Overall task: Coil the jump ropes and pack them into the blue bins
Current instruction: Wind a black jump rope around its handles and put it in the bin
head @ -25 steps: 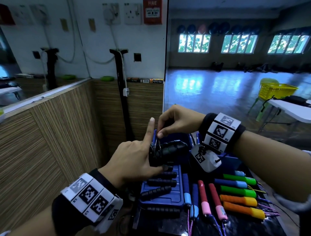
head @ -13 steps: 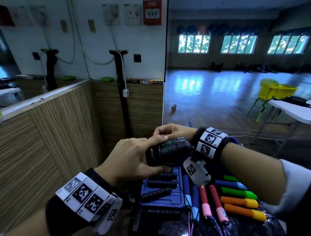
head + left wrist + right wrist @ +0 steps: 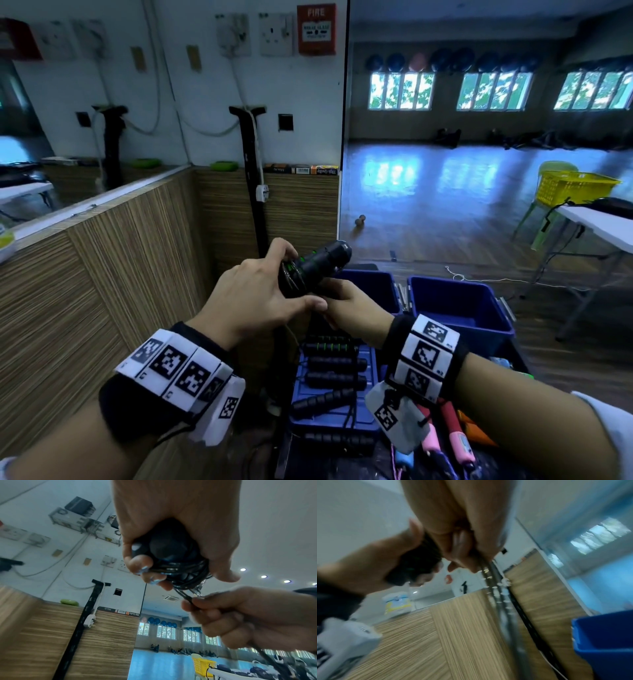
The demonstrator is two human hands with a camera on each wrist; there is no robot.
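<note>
My left hand (image 3: 260, 301) grips a pair of black jump rope handles (image 3: 318, 265) with green rings, cord wound round them, held above the bins. In the left wrist view the left hand (image 3: 171, 555) curls round the handles and the coiled black cord (image 3: 187, 573). My right hand (image 3: 349, 308) sits just below the handles and pinches the loose cord (image 3: 186, 597) between its curled fingers (image 3: 223, 622). Two blue bins (image 3: 459, 301) stand behind the hands; the left bin (image 3: 373, 284) is partly hidden.
More black-handled ropes (image 3: 332, 377) lie on a blue lid (image 3: 301, 421) below my hands. Pink handles (image 3: 455, 438) lie to the right. A wood-panelled wall (image 3: 102, 291) runs along the left. A white table (image 3: 596, 226) and yellow basket (image 3: 572, 188) stand far right.
My right hand has swung from above the handles, over them, to beneath them, winding the cord. The left hand has raised the handle bundle and tilted it up to the right.
</note>
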